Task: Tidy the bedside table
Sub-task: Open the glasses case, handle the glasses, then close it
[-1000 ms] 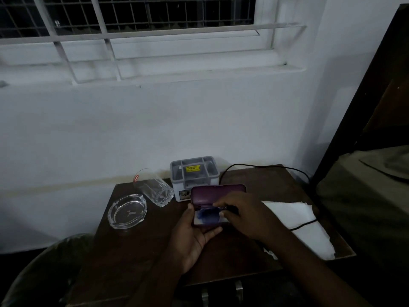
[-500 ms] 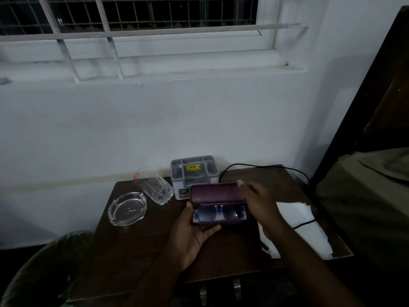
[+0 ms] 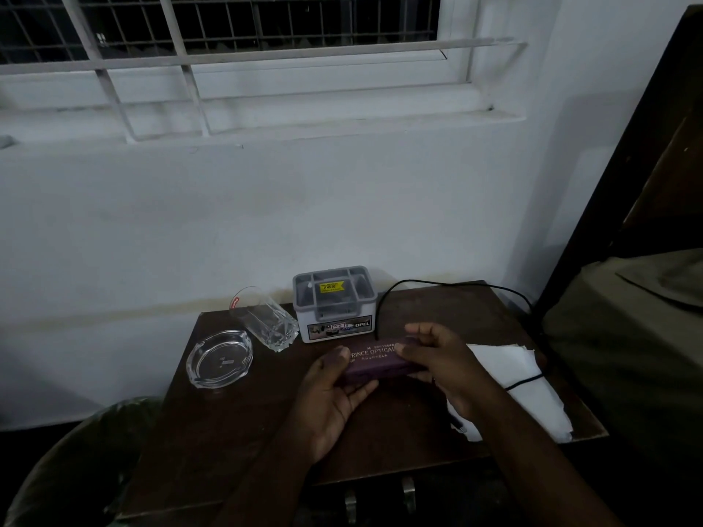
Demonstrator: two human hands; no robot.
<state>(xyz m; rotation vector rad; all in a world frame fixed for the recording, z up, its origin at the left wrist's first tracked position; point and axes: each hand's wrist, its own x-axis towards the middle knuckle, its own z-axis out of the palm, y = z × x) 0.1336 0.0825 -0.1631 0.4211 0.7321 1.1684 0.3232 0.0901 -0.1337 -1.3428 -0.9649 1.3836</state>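
A purple spectacle case (image 3: 374, 361) with printed lettering on its lid is held shut just above the middle of the dark wooden bedside table (image 3: 236, 431). My left hand (image 3: 331, 397) cups its left end from below, thumb on top. My right hand (image 3: 441, 365) grips its right end, fingers over the lid. The glasses inside are hidden.
A glass ashtray (image 3: 220, 358) sits at the table's left, a clear tumbler (image 3: 266, 321) lies tipped behind it, and a grey-lidded white box (image 3: 334, 302) stands at the back. White paper (image 3: 525, 389) and a black cable (image 3: 449, 287) lie at the right. A bed is at the far right.
The case stood open with the glasses showing inside; its lid is now down. My right hand moved from the glasses onto the lid's right end.
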